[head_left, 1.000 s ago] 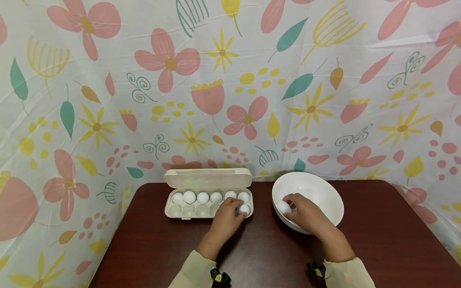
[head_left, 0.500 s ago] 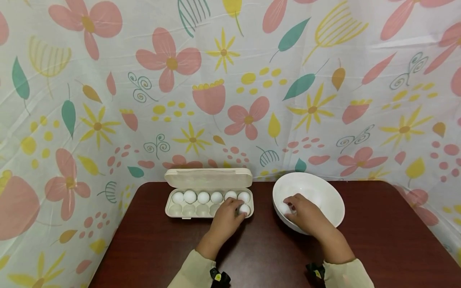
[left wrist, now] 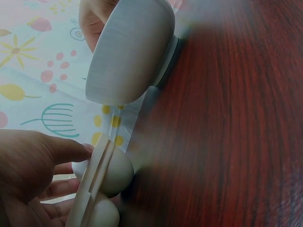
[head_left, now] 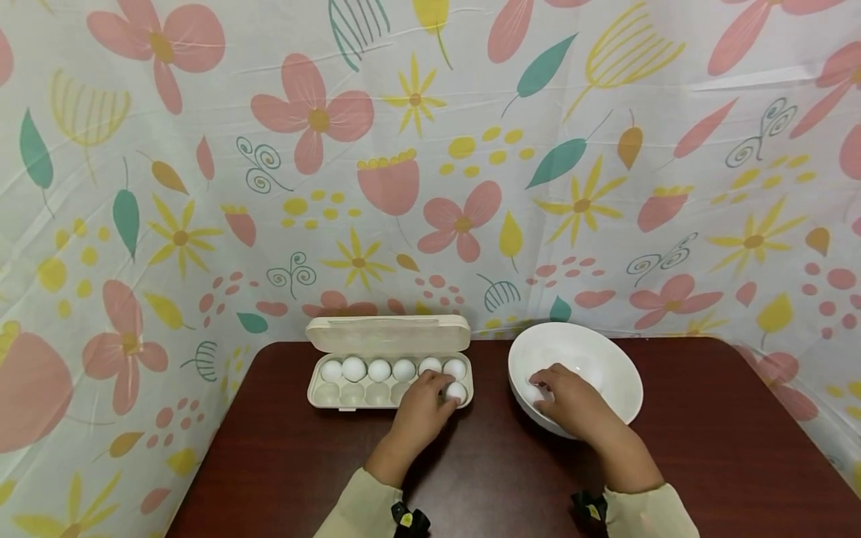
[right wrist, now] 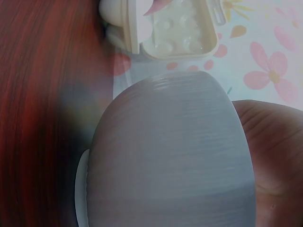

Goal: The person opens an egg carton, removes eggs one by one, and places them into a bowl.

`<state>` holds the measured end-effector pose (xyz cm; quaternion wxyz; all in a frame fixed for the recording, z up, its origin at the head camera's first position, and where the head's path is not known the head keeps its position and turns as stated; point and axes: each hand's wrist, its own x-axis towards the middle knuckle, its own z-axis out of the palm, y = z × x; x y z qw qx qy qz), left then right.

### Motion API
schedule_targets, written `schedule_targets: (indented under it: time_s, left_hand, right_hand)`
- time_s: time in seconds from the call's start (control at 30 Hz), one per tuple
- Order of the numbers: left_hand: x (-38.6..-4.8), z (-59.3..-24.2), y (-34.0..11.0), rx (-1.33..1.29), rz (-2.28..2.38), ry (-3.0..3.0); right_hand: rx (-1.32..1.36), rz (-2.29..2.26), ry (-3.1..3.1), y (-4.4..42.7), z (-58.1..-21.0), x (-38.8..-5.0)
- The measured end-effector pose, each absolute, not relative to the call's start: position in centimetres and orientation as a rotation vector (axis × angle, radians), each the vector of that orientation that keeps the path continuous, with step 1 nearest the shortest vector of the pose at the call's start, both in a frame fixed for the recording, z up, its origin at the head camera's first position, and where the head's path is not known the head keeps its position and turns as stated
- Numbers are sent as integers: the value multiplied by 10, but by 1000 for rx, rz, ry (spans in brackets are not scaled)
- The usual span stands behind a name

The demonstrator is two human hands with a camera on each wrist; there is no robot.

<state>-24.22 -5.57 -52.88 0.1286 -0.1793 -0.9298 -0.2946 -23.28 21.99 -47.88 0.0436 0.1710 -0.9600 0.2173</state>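
Lowered egg [head_left: 534, 394]: since the earlier frames, brought slightly deeper into the white bowl [head_left: 605, 373] by the right hand [head_left: 572, 400]; little else is shifted.
Egg carton [head_left: 353, 394]: set near the far edge of the desk [head_left: 484, 471], toward its far left corner; the lid [head_left: 389, 336] is stood open at the back, presumably so that the pockets can be reached.
Back-row eggs [head_left: 380, 370]: six are seated in line, likely steadied by their pockets.
Left hand [head_left: 422, 411]: curled round the front-row egg [head_left: 456, 392] at the carton's right end, parted only to egg width; that egg is seated in its pocket.
White bowl: placed by the far edge, right of the carton, probably for easy reach.
Right hand: reached over the bowl's near left rim, thumb and fingers closed about the lowered egg, probably to spare the shell; whether the bowl is touched by the egg cannot be told.
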Motion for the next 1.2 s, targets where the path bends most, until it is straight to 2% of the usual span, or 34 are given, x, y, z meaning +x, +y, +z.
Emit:
schedule_targets:
  time_s: [1.2]
  left_hand:
    - [-240,-525,-57,-489,-854,-2711]
  right_hand:
    - [494,680,-2898,224,-475,-231]
